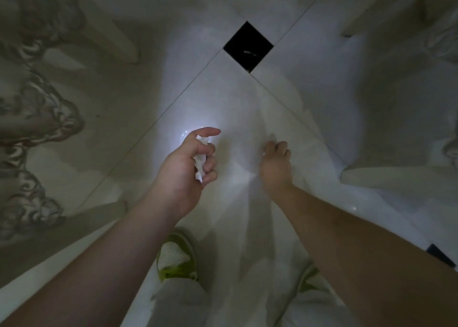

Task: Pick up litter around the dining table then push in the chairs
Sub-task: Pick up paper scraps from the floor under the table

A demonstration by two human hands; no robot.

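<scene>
Head view, looking straight down at a dim, glossy floor: the left hand (188, 163) is curled around crumpled white paper (200, 158), the lower fingers folded over it while the forefinger sticks out straight — the wad shows between thumb and palm, held above the tiles. The right hand (276, 164) reaches down to the floor (243, 108) with its fingers bunched together at the tips; whether they pinch anything cannot be told, since the spot under them is pale and blurred. No writing or label can be read on the paper. Beneath the forearms are two green-and-white shoes (177, 261) and light trouser legs. A small black tile (247, 46) sits where the tile joints cross, farther ahead. Pale chair legs (376, 178) stand to the right, and patterned fabric (32, 118) hangs along the left edge.
</scene>
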